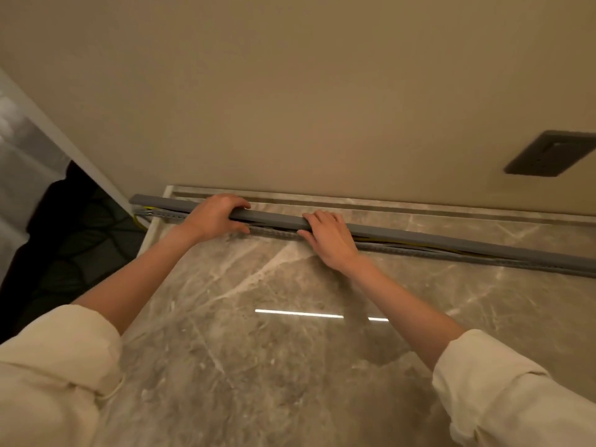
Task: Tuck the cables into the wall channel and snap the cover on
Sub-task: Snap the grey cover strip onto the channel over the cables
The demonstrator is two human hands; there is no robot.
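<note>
Cream sleeves [503, 391], rolled back, framed the near edge of the view, and bare forearms reached forward over a glossy grey marble surface [258, 366] veined in white, where a thin bar of light was reflected. Whether it was floor or counter could not be told. Further out, both hands met a long grey cover [271, 220] lying along the surface near the wall. The left hand [214, 217] was clenched on the cover, fingers [233, 201] hooked over its far side and thumb under its near edge. The right hand [329, 238], just beside it, lay with fingers curled on top of the cover and thumb at the near edge. Beneath the cover ran the slotted grey channel [419, 251], not closed, and yellow and grey cables [387, 241] showed in the gap between them. At the left end the cover reached past the marble's edge, beside dark quilted fabric [74, 227]. Beyond stood a beige wall [290, 91] bearing a dark outlet plate [548, 153] at right.
</note>
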